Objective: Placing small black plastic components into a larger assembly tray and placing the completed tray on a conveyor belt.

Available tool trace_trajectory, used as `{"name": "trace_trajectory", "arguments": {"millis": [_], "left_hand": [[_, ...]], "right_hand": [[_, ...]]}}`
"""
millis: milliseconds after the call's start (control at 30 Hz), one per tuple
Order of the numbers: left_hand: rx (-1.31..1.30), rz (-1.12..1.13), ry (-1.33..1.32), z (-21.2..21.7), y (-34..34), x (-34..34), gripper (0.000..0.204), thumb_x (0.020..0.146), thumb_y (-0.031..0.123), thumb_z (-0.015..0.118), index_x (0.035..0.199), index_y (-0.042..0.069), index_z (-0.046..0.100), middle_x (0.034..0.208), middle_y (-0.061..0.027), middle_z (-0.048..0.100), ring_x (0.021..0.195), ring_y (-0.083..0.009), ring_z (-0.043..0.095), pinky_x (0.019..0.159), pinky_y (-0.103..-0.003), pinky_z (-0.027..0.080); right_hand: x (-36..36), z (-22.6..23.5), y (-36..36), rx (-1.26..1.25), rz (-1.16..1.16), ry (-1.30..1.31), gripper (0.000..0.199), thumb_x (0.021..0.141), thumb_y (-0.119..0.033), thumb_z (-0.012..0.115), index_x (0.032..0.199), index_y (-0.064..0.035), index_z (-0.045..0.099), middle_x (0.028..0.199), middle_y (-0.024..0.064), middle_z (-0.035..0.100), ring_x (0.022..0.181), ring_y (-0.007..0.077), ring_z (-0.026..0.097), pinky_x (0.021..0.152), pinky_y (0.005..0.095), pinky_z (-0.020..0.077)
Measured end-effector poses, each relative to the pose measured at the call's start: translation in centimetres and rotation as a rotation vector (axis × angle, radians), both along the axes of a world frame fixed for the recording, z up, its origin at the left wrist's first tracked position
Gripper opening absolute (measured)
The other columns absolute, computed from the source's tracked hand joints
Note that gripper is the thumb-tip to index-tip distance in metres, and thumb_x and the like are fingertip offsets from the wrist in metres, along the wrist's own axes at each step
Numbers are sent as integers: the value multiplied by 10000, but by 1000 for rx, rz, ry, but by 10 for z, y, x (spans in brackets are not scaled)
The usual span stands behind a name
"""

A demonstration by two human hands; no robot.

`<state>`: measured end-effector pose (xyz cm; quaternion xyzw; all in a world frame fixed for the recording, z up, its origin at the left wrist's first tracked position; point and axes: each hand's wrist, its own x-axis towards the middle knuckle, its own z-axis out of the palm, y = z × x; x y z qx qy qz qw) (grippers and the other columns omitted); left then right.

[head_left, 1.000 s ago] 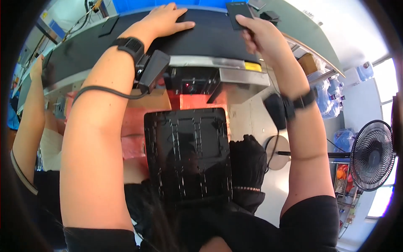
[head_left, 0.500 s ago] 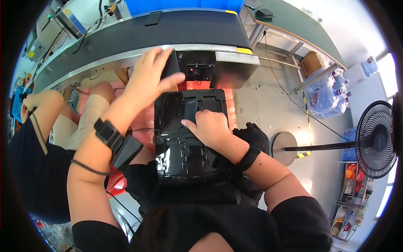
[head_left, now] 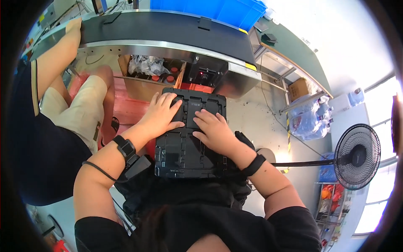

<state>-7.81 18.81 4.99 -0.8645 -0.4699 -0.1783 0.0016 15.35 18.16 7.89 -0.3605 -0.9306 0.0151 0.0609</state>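
A black moulded plastic tray [head_left: 170,161] with shaped recesses rests across my lap. My left hand [head_left: 160,115] lies over its upper left part, fingers spread, fingertips on a dark flat area whose edges I cannot make out. My right hand [head_left: 215,131] lies on the right half, fingers stretched out and thumb apart. Between the two hands a flat dark rectangular piece [head_left: 192,110] sits in a recess, its lower part near my right fingertips. Neither hand grips anything that shows.
Beyond the tray runs a black conveyor belt [head_left: 155,30] carrying a small flat black piece [head_left: 204,24]. A blue crate [head_left: 210,9] stands behind it. At left sits a co-worker, hand [head_left: 73,25] at the belt. A carton [head_left: 140,89] with bottles is underneath; a fan [head_left: 357,156] stands right.
My left hand has come down from near the belt's edge onto the tray. My right hand's fingers have straightened. The view has shifted, and another flat piece shows on the belt.
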Motion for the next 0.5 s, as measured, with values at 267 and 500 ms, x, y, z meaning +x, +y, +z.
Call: {"name": "trace_trajectory", "arguments": {"millis": [267,500], "left_hand": [[-54,29,-220,-10,-7,-6,376,856,244,579,1184,65,534,1287,-125,422,1256,-315,363,1055,-541,241],[-188,6,-326,7,5,-8,399,758,162,663,1134,70,571,1225,-86,479,1226,-305,395,1038,-515,265]], "right_hand": [[-13,111,166,63,-294,471,308,819,-271,581,940,5,643,967,208,610,946,368,578,823,421,457],[-8,95,327,13,-864,13,481,827,-401,592,1064,16,631,1099,237,613,1033,378,586,873,391,468]]}}
